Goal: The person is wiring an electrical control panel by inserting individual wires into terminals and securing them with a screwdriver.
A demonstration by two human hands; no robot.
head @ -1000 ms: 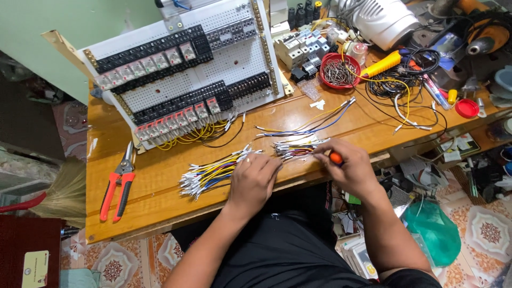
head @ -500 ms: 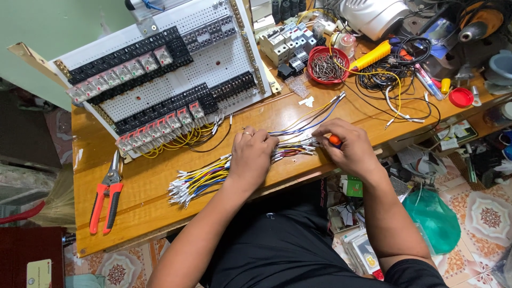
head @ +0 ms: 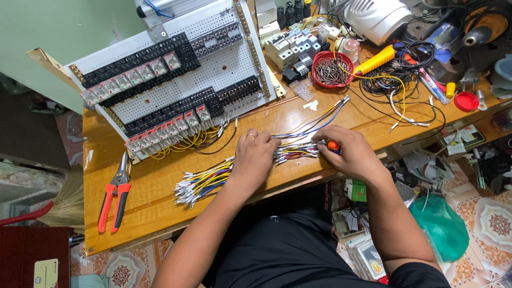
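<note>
Sorting a wire bundle (head: 250, 168) on the wooden surface (head: 160, 181), both hands pressed to it.

Red-handled pliers (head: 113, 200) lie far left; the left hand (head: 255, 156) rests flat, fingers spread narrowly over the bundle's middle; the right hand (head: 352, 154) is closed around an orange-handled tool (head: 333, 145) at the wire ends. Best to keep the bundle pinned flat and work one wire at a time, clear of the relay panel (head: 176, 80).

Hidden under the left hand (head: 255, 156) — middle stretch of the wire bundle (head: 205, 182). Swallowed by the right grip (head: 349, 154) — all but an orange tip of the tool (head: 333, 145). Ferrule ends beside that grip too small to tell apart. Worktop (head: 160, 176) cut off beyond.
</note>
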